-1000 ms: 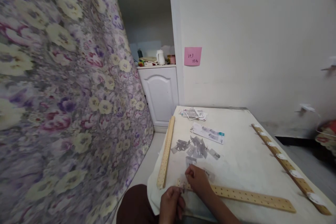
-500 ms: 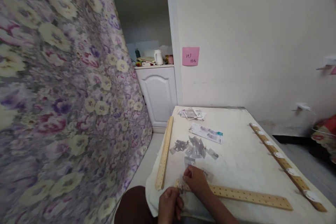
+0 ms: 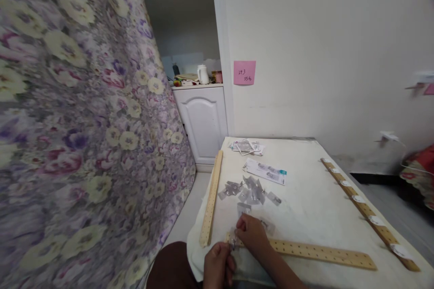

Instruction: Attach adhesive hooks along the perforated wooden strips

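Note:
At the table's near edge, my left hand [image 3: 218, 262] is closed in a pinch by the end of a pale wooden strip with rows of holes [image 3: 315, 252]. My right hand [image 3: 251, 233] is closed just above and to the right of it. Between my fingertips is a small clear plastic square with a metal piece [image 3: 233, 239], pinched by both hands over the strip's left end. My right forearm crosses the strip. Beyond my hands lies a loose pile of similar clear squares with small metal parts [image 3: 253, 190].
Another holed wooden strip [image 3: 210, 201] lies along the table's left side. On the right is a strip with several white round pieces [image 3: 366, 212]. A printed packaging card [image 3: 266, 172] and more packaging [image 3: 247, 146] lie farther back. A flowered curtain [image 3: 88, 135] hangs at left.
Both hands stay at the strip's left end with only slight finger movement, the plastic square still between them. The whole view has shifted slightly.

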The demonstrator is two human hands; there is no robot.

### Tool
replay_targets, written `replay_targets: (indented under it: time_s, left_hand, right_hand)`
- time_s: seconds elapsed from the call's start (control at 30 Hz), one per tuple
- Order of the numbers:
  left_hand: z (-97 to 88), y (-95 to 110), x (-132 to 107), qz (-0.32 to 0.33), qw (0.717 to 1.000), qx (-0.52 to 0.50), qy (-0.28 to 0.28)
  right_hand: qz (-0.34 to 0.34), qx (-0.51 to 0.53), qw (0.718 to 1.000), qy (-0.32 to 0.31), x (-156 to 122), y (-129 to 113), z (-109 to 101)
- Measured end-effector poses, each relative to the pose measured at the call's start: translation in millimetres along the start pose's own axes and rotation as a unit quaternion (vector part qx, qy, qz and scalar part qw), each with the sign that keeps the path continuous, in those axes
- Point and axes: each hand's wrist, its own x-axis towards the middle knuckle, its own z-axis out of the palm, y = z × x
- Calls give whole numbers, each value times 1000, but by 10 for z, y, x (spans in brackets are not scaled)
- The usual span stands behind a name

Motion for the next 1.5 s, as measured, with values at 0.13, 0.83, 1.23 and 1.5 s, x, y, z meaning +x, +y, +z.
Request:
replay_targets:
  time_s: [0.13,0.83,1.23,1.5]
  left_hand:
    - [0,2,-4,1,1000,10,-5]
    - [21,88,-32,3,1000,19,7]
    - [11,48,-21,8,1000,22,16]
    - [9,57,-30,7,1000,10,10]
  right_hand:
    - [4,0,1000,-5,6,10,12]
    - [6,-1,1000,4,-15,6,31]
    - [7,-6,1000,-4,-16,-24,26]
    - [20,-10,999,-41,16,-31,-10]
